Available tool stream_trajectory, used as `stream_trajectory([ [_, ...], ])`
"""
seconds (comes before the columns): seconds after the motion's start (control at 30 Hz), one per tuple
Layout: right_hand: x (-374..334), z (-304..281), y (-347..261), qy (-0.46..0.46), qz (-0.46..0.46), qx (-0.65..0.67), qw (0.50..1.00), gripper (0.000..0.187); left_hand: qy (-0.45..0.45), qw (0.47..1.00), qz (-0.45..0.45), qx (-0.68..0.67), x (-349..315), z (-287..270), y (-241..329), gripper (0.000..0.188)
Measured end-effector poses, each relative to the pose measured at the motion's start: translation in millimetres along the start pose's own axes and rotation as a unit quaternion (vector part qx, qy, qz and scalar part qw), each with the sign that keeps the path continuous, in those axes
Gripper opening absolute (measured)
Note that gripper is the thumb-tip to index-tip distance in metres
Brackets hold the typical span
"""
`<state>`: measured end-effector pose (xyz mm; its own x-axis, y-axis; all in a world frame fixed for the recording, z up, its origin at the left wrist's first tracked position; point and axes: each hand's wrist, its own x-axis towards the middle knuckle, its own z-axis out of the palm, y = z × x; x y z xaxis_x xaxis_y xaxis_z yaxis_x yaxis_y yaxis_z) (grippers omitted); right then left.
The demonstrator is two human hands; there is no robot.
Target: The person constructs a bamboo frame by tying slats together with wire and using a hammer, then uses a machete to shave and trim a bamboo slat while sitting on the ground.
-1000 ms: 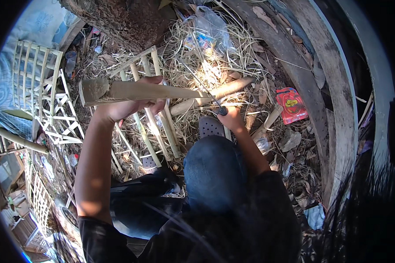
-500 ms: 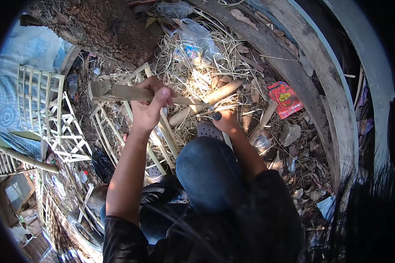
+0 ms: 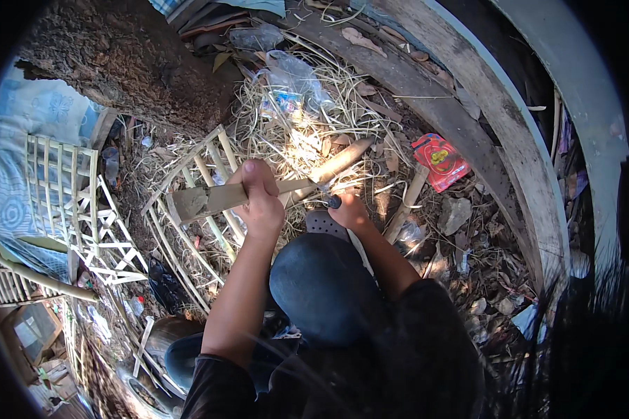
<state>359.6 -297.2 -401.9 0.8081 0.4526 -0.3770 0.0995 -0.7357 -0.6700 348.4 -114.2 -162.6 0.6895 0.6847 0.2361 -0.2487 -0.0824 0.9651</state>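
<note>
Landmark: broad tree trunk with rough brown bark (image 3: 133, 77). Below and right of the trunk: flat tan length of split bamboo (image 3: 213, 200), broad at one end, narrow at the other. Grasped about its middle by the left hand (image 3: 263, 208), fingers wrapped around it, thumb uppermost. Farther right of the trunk, also below: black-handled tool with a slim metal blade (image 3: 335, 202), clasped by the right hand (image 3: 351, 211), fingers curled about the handle. Blade foreshortened, just beside the narrow bamboo end; contact impossible to tell.

Right of the trunk: crumpled clear plastic bag (image 3: 297, 75), lying among thin pale curled shavings (image 3: 252, 105). Below the bag, right of the trunk: smooth tan round pole (image 3: 342, 160), on the ground. Well apart, far right of the trunk: flat red packet with a yellow mark (image 3: 441, 162). Left of the trunk: pale blue patterned cloth (image 3: 46, 105). Below and left of the trunk: pale lattice panel of bamboo slats (image 3: 85, 181), partly over the cloth.
</note>
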Motion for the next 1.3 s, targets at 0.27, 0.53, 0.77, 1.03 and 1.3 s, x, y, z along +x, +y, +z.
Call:
stream_trajectory([
  [0.27, -16, 2, 19, -0.001, 0.008, -0.032, 0.999, 0.037, 0.032, 0.995, -0.009, -0.090, -4, 8, -2, 0.045],
  [0.53, 4, 1, 7, -0.029, 0.018, 0.016, 0.999, 0.033, -0.030, 0.992, 0.063, -0.104, -3, 0, 0, 0.042],
  [0.77, 8, 5, -27, 0.051, -0.028, -0.091, 0.994, 0.038, -0.040, 0.991, 0.103, -0.077, 1, -5, 4, 0.042],
  [1.03, 9, 4, -27, -0.060, 0.035, -0.077, 0.995, 0.044, -0.021, 0.995, 0.093, -0.001, 0, -18, -7, 0.042],
  [1.3, 29, -9, -59, 0.048, -0.057, -0.029, 0.997, 0.027, 0.035, 0.984, 0.089, -0.148, 42, -30, -11, 0.043],
])
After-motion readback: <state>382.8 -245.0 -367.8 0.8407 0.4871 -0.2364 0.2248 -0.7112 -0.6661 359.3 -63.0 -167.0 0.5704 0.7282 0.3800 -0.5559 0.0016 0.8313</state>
